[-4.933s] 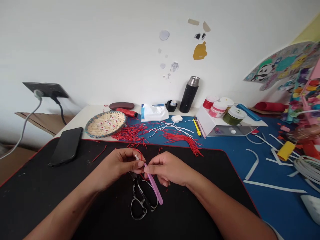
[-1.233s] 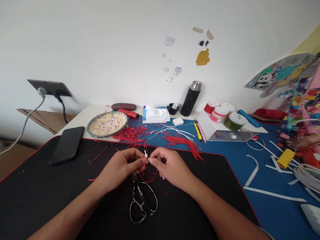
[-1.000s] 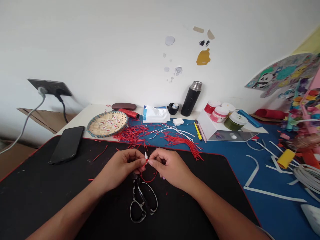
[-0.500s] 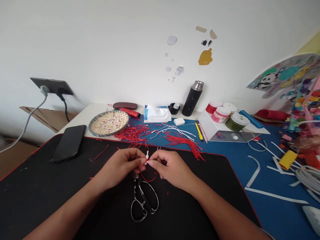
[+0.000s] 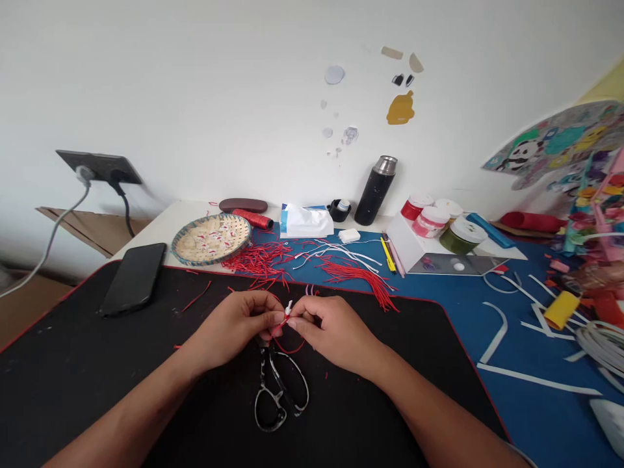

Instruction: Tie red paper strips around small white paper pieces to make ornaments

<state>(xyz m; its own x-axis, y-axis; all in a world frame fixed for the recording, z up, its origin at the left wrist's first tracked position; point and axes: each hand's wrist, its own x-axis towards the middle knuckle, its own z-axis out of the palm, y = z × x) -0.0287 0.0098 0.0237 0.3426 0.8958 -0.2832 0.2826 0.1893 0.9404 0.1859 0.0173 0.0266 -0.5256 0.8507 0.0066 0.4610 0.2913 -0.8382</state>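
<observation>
Between my two hands is a small knot of red and white cord [image 5: 288, 311], its white end sticking up. My left hand [image 5: 248, 320] pinches it from the left, thumb against forefinger. From the other side my right hand [image 5: 329, 328] is closed on the same cord with thumb and fingertips. A red loop [image 5: 292, 351] of the cord hangs below the fingers. Scissors [image 5: 280, 390] lie just beneath my hands, handles toward me, with the blades mostly hidden. The exact shape of the knot is too small to make out.
Cut red cords [image 5: 258, 260], white cords [image 5: 341, 250] and a red bundle [image 5: 365, 279] lie behind my hands. A woven basket [image 5: 212, 239] and phone [image 5: 134, 279] are left. Tissues [image 5: 307, 221], a black flask [image 5: 376, 192] and paint jars [image 5: 431, 222] stand along the back.
The white end of the cord has tipped slightly to the right. My right fingertips have shifted a little on the knot, and the white piece below it is now hidden.
</observation>
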